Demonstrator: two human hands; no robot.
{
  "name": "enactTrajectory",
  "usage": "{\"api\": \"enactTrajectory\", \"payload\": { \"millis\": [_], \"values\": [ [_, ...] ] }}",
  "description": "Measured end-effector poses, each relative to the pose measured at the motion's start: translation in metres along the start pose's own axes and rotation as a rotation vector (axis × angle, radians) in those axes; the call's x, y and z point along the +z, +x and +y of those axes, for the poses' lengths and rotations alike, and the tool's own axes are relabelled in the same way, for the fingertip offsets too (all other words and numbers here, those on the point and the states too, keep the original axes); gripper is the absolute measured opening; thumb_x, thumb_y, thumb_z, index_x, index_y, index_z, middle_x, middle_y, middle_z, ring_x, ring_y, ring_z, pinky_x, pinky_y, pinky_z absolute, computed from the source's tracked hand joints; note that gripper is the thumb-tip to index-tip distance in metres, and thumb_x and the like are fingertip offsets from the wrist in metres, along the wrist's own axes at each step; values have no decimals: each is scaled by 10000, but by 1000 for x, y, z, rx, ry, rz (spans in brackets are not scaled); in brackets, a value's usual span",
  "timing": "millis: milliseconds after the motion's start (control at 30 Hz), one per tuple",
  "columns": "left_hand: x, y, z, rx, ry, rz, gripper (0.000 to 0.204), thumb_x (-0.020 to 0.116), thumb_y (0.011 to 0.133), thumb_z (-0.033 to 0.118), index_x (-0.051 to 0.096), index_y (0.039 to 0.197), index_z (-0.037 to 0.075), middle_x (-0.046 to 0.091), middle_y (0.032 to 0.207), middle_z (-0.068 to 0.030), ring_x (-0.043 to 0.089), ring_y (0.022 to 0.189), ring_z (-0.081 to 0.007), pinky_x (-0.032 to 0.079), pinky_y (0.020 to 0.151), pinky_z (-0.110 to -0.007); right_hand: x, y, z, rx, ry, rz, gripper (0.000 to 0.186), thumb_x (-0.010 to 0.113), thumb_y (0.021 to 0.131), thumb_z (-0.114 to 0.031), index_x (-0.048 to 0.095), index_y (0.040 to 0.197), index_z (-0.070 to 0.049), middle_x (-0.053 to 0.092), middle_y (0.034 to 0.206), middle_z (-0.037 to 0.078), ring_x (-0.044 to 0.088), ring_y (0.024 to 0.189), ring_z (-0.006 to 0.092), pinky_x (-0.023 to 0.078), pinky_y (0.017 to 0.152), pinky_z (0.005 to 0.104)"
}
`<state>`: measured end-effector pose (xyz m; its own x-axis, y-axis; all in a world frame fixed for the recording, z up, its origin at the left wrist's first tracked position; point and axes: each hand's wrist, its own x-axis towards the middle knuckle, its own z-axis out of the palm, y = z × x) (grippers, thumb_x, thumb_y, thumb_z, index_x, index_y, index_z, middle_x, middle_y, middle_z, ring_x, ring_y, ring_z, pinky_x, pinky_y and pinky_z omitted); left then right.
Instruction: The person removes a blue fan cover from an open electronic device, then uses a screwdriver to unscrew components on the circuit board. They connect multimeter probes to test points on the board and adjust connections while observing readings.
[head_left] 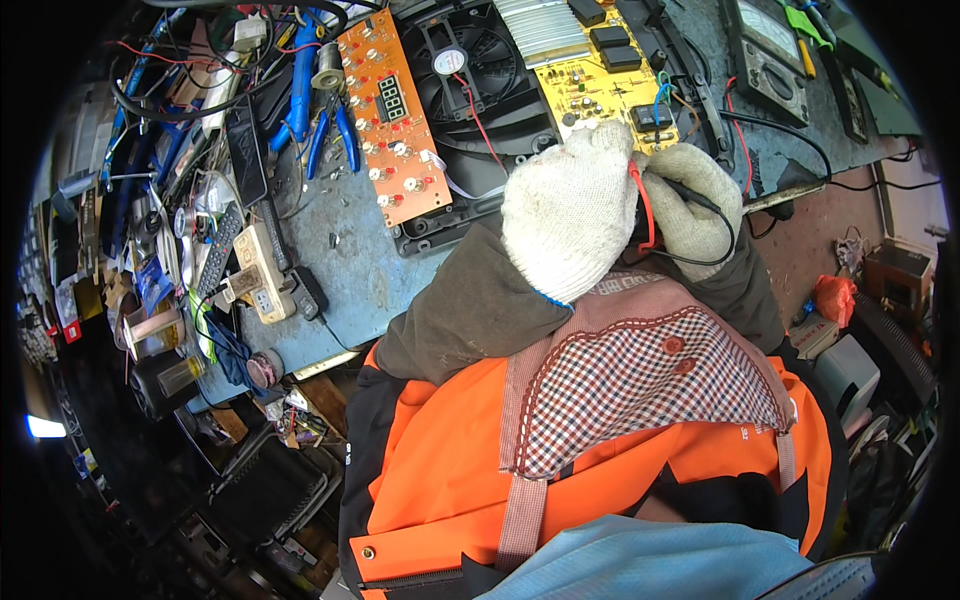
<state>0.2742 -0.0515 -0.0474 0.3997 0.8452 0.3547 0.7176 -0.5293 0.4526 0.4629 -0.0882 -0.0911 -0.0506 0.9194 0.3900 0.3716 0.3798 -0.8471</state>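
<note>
Both my hands wear white knit gloves and sit close together at the near edge of a yellow circuit board [600,92]. My left hand [572,212] is closed, its fingertips hidden over the board's near end, with a red test lead [645,212] coming out beside its thumb. My right hand [698,200] is closed with its fingers curled, and a black test lead [712,208] loops out of its grip. The probe tips are hidden by the gloves. The board lies in an opened black housing [424,236] with a fan [478,70] and an orange control board [392,150].
A multimeter [772,62] lies at the far right of the blue bench [340,285]. On the left are blue-handled pliers [333,138], a solder spool [327,66], a white power strip [264,272], a remote control [218,245] and tangled cables. A red bag [834,299] is at the lower right.
</note>
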Motion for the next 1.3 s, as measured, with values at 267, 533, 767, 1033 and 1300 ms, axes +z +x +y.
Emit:
{"api": "enactTrajectory", "payload": {
  "millis": [267,533,767,1033,1300],
  "values": [
    [0,0,0,-6,-25,5,245,798,994,298,732,1070,74,758,872,-169,772,736,-362,609,630,-437,0,0,-2,5,43,-6,226,747,968,55,762,1193,64,790,1105,167,773,997,216,607,887,333],
    [-1,1,0,-21,-35,-30,239,809,976,260,724,1064,55,758,889,-175,772,783,-369,616,661,-435,1,-1,3,-26,52,7,245,750,962,48,768,1207,53,794,1120,178,781,1005,237,612,900,343],
    [2,0,-2,26,-78,18,232,829,961,227,716,1056,49,760,901,-169,775,806,-356,616,690,-421,0,-1,7,-51,29,12,234,764,947,41,764,1181,55,787,1081,173,778,968,249,610,862,356],
    [-1,-1,0,0,-69,-4,208,825,979,213,714,1064,58,763,914,-170,775,814,-354,613,700,-411,1,0,4,-29,82,8,226,764,965,36,752,1190,48,777,1092,152,770,962,217,602,841,324],
    [2,-1,-4,37,-90,18,219,790,975,232,693,1065,57,736,867,-175,755,718,-362,597,622,-461,3,1,4,-43,84,30,207,768,955,36,759,1162,41,778,1056,147,775,947,225,601,827,327]
  ]
}}
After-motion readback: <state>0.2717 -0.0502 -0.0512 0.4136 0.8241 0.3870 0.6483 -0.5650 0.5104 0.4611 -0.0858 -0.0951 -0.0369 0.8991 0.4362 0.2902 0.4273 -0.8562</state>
